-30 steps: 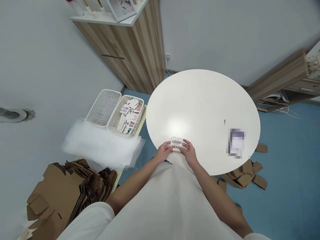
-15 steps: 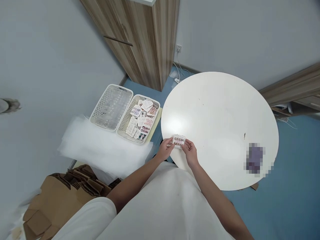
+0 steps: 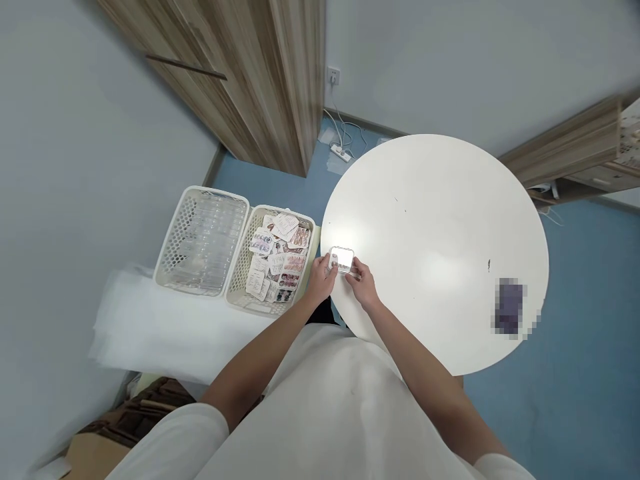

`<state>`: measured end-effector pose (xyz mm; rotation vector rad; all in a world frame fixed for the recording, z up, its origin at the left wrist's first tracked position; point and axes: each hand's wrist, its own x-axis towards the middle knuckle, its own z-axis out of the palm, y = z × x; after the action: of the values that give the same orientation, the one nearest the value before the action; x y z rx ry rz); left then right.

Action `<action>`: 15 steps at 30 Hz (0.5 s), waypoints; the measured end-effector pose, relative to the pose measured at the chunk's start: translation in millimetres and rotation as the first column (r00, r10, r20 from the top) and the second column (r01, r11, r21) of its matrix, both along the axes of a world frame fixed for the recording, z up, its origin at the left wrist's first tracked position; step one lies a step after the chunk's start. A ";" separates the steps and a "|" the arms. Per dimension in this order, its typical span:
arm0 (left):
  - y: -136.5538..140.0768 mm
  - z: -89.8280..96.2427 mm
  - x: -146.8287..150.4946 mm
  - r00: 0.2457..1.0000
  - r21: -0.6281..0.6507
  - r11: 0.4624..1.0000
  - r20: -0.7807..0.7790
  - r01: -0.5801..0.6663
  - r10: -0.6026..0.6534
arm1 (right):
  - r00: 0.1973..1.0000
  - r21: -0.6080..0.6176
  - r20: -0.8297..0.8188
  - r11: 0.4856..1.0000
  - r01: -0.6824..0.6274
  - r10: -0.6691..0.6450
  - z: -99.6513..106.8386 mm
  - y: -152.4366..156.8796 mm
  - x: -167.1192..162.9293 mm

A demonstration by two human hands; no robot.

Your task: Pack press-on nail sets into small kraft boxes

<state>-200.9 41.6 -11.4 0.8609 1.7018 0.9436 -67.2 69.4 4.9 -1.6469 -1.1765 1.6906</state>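
Clear case (image 3: 343,256): I see glare masking most nails (image 3: 342,267), unlike earlier;
Left hand (image 3: 320,279): fingers grasping its left side;
Right hand (image 3: 363,284): fingers grasping its right.

The clear case (image 3: 343,258) is glinting white, the table (image 3: 430,227) is gleaming white, the floor (image 3: 590,293) showing blue, the cabinet (image 3: 260,87) wearing brown streaks
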 end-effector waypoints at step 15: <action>2.8 -0.3 3.4 0.992 0.077 0.991 -0.078 0.105 -0.099 | 0.980 0.120 0.190 0.990 -0.073 0.049 -15.9 2.3 0.3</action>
<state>-197.6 44.3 -11.7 1.0386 1.6745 0.9267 -66.9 71.7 -11.0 -1.7355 -1.4068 1.4880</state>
